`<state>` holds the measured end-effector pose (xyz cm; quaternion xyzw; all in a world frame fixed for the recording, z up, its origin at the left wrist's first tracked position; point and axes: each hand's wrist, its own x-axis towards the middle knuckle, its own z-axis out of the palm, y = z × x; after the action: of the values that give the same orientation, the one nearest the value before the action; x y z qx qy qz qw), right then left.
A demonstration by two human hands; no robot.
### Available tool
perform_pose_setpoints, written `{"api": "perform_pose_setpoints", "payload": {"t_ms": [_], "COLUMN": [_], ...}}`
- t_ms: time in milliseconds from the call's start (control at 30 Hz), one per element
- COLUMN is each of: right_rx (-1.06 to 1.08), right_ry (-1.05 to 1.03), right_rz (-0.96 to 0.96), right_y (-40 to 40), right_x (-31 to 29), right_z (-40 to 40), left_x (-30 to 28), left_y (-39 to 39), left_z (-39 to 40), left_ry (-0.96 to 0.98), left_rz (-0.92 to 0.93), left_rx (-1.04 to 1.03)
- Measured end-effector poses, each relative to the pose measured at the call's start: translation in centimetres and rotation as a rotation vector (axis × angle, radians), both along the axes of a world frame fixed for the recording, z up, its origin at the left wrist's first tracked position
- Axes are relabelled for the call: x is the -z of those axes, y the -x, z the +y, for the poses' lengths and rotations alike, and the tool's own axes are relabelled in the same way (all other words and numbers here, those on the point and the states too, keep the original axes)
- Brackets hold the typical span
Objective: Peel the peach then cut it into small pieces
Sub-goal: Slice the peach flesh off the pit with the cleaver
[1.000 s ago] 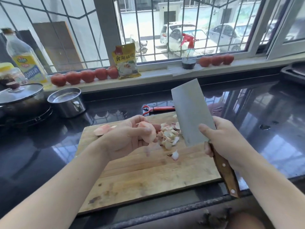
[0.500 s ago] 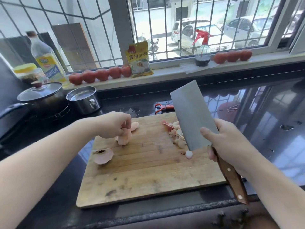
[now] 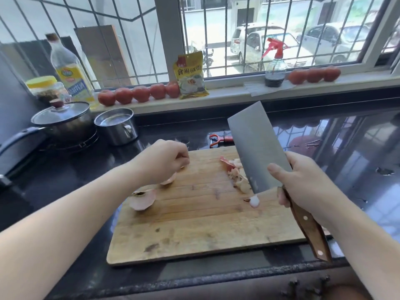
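Centre of frame: wooden cutting board (image 3: 194,230) on the dark desk (image 3: 357,169). The left hand (image 3: 164,161), fingers curled, grasps a peeled peach piece (image 3: 170,180) at the board's upper left; a second piece (image 3: 142,199) lies just below. The right hand (image 3: 303,187) grips the raised cleaver (image 3: 255,146) beside the cut pieces (image 3: 238,176).

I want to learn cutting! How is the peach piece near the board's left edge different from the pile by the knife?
The peach half is one big piece, lying alone with its pit hollow up. The pile of pieces is many small bits and skin, heaped beside the cleaver. Both are pink-white and on the cutting board.
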<state>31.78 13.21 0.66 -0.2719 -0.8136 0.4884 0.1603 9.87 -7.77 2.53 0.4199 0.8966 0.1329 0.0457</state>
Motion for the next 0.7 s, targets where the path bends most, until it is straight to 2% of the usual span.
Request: {"api": "perform_pose_setpoints", "payload": {"t_ms": [67, 233, 333, 467, 600, 700], "right_rx": [0.042, 0.097, 0.101, 0.086, 0.016, -0.049], "right_ry": [-0.034, -0.111, -0.13, -0.127, -0.135, -0.102], "right_rz": [-0.004, -0.024, -0.036, -0.038, -0.026, -0.026], "right_y": [-0.4, -1.9, -2.7, -2.8, -1.6, 0.0], "right_x": [-0.3, -1.2, -1.2, -0.8, -0.9, -0.6], "right_z": [0.6, 1.6, 1.8, 1.6, 0.0, -1.6], "left_x": [0.7, 4.0, 4.4, 3.2, 3.2, 4.1], "left_y": [-2.6, -6.5, -6.9, -7.2, -5.7, -4.3], "left_z": [2.4, 7.7, 7.8, 4.7, -3.1, -9.0], "left_ry": [0.037, 0.13, 0.074, -0.2, -0.433, -0.382], "left_rz": [-0.025, 0.14, 0.057, 0.047, -0.022, -0.062], "left_rx": [0.006, 0.105, 0.097, -0.076, -0.266, -0.484]}}
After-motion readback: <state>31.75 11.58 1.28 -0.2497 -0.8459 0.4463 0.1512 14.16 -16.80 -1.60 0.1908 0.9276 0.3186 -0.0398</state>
